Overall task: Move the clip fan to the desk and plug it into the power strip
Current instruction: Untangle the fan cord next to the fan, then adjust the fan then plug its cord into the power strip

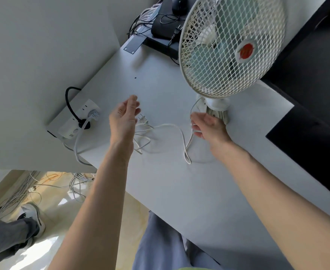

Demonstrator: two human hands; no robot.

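The white clip fan stands upright on the white desk, its mesh cage facing me and a red badge at its centre. Its white cord lies in loose loops on the desk, and the plug rests just right of my left hand. That hand hovers open above the plug, fingers spread. My right hand is by the fan's clip base with its fingers closed on the cord. The white power strip lies at the desk's left edge with a black and a white plug in it.
A black monitor and a black laptop or pad lie on the right. Black boxes and tangled cables sit at the far end. Below the desk's left edge, cables cover the floor near another person's shoe.
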